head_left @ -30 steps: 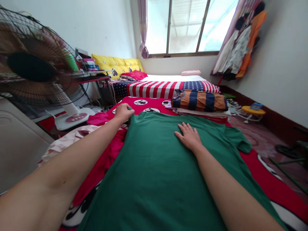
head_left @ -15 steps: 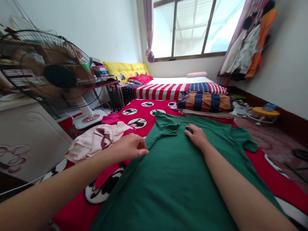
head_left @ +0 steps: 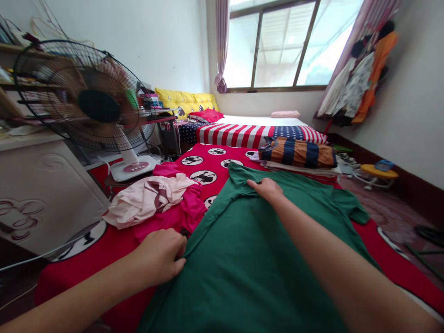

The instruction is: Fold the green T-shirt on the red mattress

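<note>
A green T-shirt (head_left: pixel 236 277) lies flat on a red blanket with black-and-white round prints (head_left: pixel 211 159). My left hand (head_left: pixel 157 256) grips the shirt's near side edge, fingers curled around the cloth. Up near the collar end, my right hand (head_left: pixel 267 189) presses on the shirt with its fingers together, apparently pinching a crease. A long fold runs between my two hands. Beside my left hand lie a pale pink garment (head_left: pixel 149 196) and a magenta garment (head_left: pixel 187 215).
A standing fan (head_left: pixel 83 97) and white cabinet (head_left: pixel 45 199) stand at left. Folded striped bedding (head_left: pixel 298 155) lies beyond the shirt, before a flag-patterned bed cover (head_left: pixel 239 134). Hanging clothes (head_left: pixel 357 83) cover the right wall. A yellow stool (head_left: pixel 378 172) stands on the floor.
My left hand has moved toward me and closed on the shirt's edge. My right hand has slid toward the collar, and the shirt now shows a long fold. The view has shifted slightly.
</note>
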`<state>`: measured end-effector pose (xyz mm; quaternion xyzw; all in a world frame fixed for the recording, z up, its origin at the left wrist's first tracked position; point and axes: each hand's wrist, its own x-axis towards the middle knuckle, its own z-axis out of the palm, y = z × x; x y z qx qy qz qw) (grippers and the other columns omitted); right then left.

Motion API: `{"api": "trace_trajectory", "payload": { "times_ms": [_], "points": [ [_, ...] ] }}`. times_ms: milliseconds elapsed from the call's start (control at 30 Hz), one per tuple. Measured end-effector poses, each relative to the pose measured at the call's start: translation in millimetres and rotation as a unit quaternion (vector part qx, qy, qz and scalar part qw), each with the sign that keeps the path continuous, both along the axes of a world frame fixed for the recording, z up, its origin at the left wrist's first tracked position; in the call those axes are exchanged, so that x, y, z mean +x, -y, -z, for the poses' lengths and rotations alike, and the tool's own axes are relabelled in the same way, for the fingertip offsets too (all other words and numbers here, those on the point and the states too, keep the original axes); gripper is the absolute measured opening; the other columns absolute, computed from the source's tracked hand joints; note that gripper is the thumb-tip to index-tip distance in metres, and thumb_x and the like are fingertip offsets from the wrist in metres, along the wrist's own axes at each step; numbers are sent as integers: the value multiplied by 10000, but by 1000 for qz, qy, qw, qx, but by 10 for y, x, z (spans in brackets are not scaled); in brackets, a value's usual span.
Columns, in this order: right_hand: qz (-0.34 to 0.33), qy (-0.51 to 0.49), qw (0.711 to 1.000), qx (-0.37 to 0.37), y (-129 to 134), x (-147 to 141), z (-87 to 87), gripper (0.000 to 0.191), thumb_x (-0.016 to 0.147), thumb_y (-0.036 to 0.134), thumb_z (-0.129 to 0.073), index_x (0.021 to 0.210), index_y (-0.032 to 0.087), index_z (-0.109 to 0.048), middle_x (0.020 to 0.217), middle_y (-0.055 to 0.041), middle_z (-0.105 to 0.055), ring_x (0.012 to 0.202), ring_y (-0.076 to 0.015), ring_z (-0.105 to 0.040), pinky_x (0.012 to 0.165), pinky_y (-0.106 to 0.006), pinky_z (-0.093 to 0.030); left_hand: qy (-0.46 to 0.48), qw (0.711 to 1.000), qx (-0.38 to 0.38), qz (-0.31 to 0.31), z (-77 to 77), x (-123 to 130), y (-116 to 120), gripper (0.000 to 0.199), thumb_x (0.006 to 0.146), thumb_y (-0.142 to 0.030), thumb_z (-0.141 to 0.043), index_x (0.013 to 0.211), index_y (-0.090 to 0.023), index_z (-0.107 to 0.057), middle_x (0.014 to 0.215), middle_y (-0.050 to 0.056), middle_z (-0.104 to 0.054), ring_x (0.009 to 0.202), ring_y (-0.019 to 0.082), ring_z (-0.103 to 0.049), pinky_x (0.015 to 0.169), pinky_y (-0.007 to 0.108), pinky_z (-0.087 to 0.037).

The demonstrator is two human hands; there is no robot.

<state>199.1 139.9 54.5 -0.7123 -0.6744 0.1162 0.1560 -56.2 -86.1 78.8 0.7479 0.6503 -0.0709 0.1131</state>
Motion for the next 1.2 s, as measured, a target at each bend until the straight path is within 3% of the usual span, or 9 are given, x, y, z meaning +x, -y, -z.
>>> {"api": "trace_trajectory", "payload": {
  "times_ms": [100, 200, 333, 500, 667, 800, 900, 1033, 1200],
  "points": [
    [15, -90, 995, 27, 22, -152, 98, 381, 645, 445, -703, 868, 136, -718, 1046, -206, -663, 1050, -389, -598, 863, -483, -470, 82, 997, 5, -15, 24, -67, -18, 129, 729, -264, -510, 646, -205, -590, 658, 25, -647, 612, 186, -603, 524, 255, -335],
    [12, -157, 986, 53, -30, -225, 143, 148, 644, 239, -659, 755, 148, -694, 978, -160, -676, 1018, -351, -613, 875, -465, -480, 219, 974, -35, -48, -70, -90, -42, 163, 779, -290, -467, 645, -200, -487, 562, -20, -572, 519, 146, -572, 483, 224, -347],
    [12, -295, 953, 73, -194, -243, -3, 105, 743, 232, -559, 757, 150, -624, 779, -71, -664, 781, -204, -655, 686, -323, -564, 348, 931, -89, -61, -366, 67, -57, 207, 823, -372, -463, 696, -211, -434, 514, -61, -475, 452, 117, -511, 421, 197, -333],
    [30, -417, 902, 111, -321, -20, -175, 111, 796, 273, -511, 806, 171, -553, 737, -9, -627, 621, -117, -605, 544, -256, -557, 352, 933, -78, 14, -554, 545, -51, 215, 817, -365, -491, 674, -205, -483, 546, -48, -471, 478, 94, -444, 413, 188, -293],
    [80, -396, 902, 151, -241, 427, 208, 129, 680, 277, -600, 743, 173, -556, 701, -39, -617, 697, -205, -612, 665, -372, -554, 269, 934, -149, 184, -335, 1010, -83, 134, 794, -311, -561, 781, -229, -666, 596, -8, -634, 520, 132, -551, 432, 206, -355],
    [92, -353, 911, 192, -189, 635, 549, 224, 612, 277, -633, 799, 163, -586, 863, -100, -656, 874, -265, -607, 875, -421, -479, 228, 885, -228, 335, -328, 1284, -291, 145, 800, -316, -604, 745, -223, -700, 561, 0, -661, 528, 144, -602, 469, 216, -401],
    [78, -351, 911, 202, -195, 651, 610, 329, 634, 287, -598, 925, 133, -603, 967, -135, -664, 925, -260, -614, 888, -384, -468, 256, 909, -153, 292, -332, 1441, -700, 249, 857, -376, -525, 826, -205, -703, 665, 17, -707, 597, 148, -651, 581, 223, -476],
    [49, -369, 906, 202, -183, 620, 578, 558, 657, 270, -556, 1194, 119, -521, 1074, -142, -654, 983, -239, -618, 846, -347, -490, 244, 943, 199, 105, 49, 1534, -1435, 391, 937, -256, -332, 1242, -188, -568, 1241, 102, -625, 1154, 210, -573, 977, 297, -421],
    [28, -386, 891, 239, -111, 624, 555, 601, 678, 221, -463, 1272, 144, -517, 1126, -116, -647, 1040, -231, -601, 820, -326, -496, 146, 967, 202, 44, 657, 1487, -1897, 712, 915, -427, -414, 1471, -27, -218, 1552, 200, -159, 1440, 298, -123, 1162, 396, -183]
  ]
}}
